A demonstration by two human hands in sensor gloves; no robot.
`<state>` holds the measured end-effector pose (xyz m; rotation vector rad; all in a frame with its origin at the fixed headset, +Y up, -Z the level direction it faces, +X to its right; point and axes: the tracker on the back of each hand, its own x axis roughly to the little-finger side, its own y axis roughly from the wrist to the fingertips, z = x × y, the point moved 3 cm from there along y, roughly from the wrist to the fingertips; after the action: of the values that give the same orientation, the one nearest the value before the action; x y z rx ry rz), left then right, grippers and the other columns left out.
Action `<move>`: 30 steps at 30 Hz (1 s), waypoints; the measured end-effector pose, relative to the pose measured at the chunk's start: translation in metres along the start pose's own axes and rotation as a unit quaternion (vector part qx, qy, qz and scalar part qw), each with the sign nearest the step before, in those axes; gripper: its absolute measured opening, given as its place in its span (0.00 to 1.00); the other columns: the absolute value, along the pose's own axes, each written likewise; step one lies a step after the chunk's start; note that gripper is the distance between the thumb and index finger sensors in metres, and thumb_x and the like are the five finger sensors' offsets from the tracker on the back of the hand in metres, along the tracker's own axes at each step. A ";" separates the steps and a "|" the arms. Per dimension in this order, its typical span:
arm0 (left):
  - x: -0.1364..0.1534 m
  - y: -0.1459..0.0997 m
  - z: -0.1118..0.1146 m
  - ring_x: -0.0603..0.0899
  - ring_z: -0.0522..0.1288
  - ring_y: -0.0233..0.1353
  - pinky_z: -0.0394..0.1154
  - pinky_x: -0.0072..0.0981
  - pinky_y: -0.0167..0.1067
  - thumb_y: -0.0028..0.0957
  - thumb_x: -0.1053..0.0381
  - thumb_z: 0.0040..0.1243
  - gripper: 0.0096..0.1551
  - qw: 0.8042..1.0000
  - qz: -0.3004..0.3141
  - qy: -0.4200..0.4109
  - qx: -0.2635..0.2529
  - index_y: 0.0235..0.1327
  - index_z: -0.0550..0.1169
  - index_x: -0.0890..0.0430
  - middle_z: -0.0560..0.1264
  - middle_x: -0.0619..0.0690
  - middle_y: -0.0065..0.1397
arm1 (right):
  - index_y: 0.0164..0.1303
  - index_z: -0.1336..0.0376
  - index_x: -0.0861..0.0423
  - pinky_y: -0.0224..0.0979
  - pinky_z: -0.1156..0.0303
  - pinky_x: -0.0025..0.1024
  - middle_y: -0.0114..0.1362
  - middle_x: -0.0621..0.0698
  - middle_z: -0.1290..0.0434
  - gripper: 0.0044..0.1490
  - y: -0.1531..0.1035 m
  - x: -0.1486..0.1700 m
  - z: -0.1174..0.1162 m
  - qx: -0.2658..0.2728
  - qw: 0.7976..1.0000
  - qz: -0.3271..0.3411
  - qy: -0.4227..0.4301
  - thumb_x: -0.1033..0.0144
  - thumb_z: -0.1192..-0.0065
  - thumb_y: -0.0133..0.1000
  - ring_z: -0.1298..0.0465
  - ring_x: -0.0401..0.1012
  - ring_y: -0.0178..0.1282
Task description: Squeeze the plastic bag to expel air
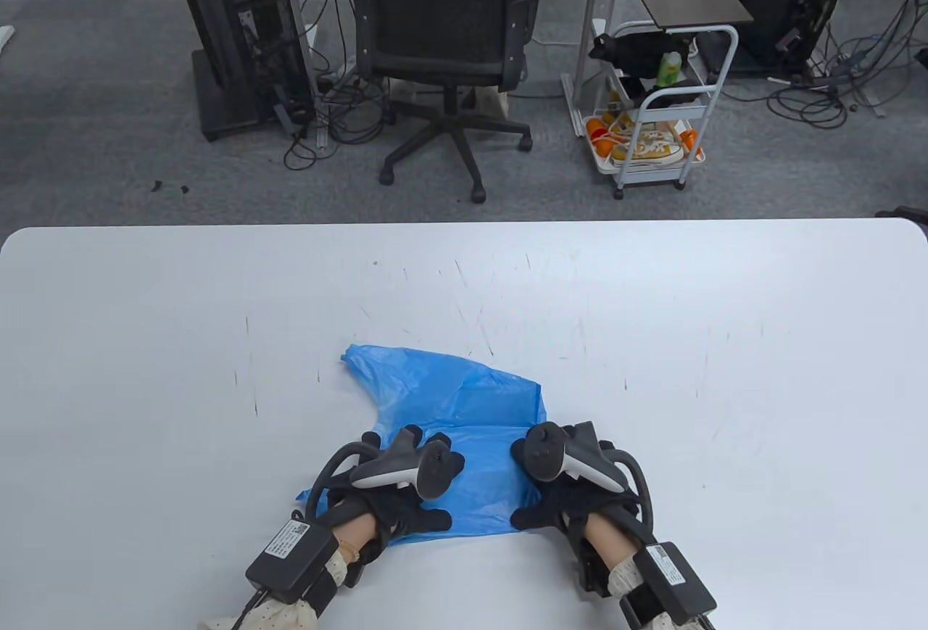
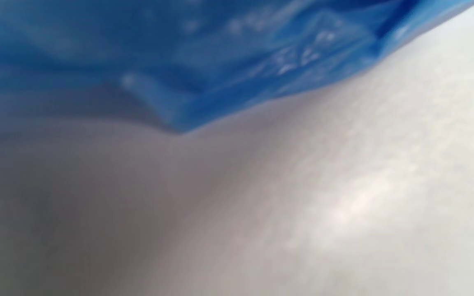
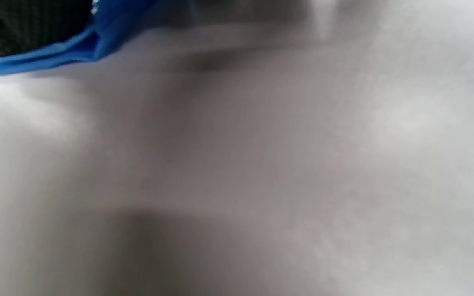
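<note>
A blue plastic bag (image 1: 464, 398) lies flattened on the white table (image 1: 689, 340), near the front middle. My left hand (image 1: 409, 488) rests palm down on the bag's near left part, fingers spread. My right hand (image 1: 547, 488) rests palm down on the bag's near right edge, thumb pointing inward. Neither hand grips anything. The left wrist view is blurred and shows the bag's edge (image 2: 179, 53) close up on the table. The right wrist view is blurred and shows a strip of the bag (image 3: 56, 51) with dark glove fabric (image 3: 27, 24) at the top left corner.
Bare table surface lies to the left, right and far side of the bag. Beyond the table's far edge on the floor stand an office chair (image 1: 442, 43), a white cart (image 1: 652, 122) with shoes, and a computer tower (image 1: 239, 28).
</note>
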<state>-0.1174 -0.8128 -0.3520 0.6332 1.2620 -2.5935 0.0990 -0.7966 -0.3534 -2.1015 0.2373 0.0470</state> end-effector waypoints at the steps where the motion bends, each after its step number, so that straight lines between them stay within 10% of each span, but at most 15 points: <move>1: 0.003 -0.001 0.001 0.57 0.31 0.88 0.36 0.73 0.78 0.44 0.24 0.41 0.51 1.000 -0.003 -0.002 0.002 0.75 0.35 0.30 0.28 0.34 0.86 | 0.79 0.67 0.36 0.76 0.72 0.71 0.87 0.39 0.71 0.61 0.000 0.000 0.000 0.001 1.000 0.000 -0.001 0.39 0.39 0.43 0.72 0.51 0.87; 30: 0.071 -0.038 0.027 0.59 0.32 0.88 0.36 0.73 0.78 0.41 0.24 0.42 0.52 0.996 -0.080 -0.032 0.003 0.74 0.35 0.29 0.29 0.35 0.86 | 0.79 0.67 0.36 0.76 0.72 0.71 0.88 0.39 0.71 0.60 -0.001 0.003 0.000 -0.002 1.000 0.002 0.010 0.39 0.38 0.44 0.72 0.51 0.86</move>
<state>-0.2015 -0.8086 -0.3425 0.4626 1.3372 -2.7224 0.1022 -0.7961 -0.3533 -2.1069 0.2526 0.0285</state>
